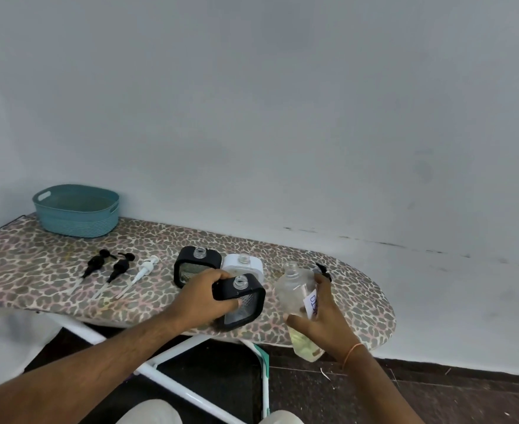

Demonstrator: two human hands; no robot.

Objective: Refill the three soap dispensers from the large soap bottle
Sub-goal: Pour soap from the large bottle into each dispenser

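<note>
Left hand [210, 296] curls round the near black-framed square soap dispenser [242, 301], thumb on its front, cap off, tilted at the front edge of the leopard-print ironing board [53, 270]. Right hand [319, 319] wraps the large clear soap bottle [295, 289], fingers round its labelled side, neck open, pale yellow soap pooled low in it. Just behind sit a second black-framed dispenser [195, 264] and a white square dispenser [244, 264], both uncapped, touching each other. Further left lie two black pump heads [111, 266] and one white pump head [146, 267], side by side. A teal plastic basket [76, 211] stands at the far left.
</note>
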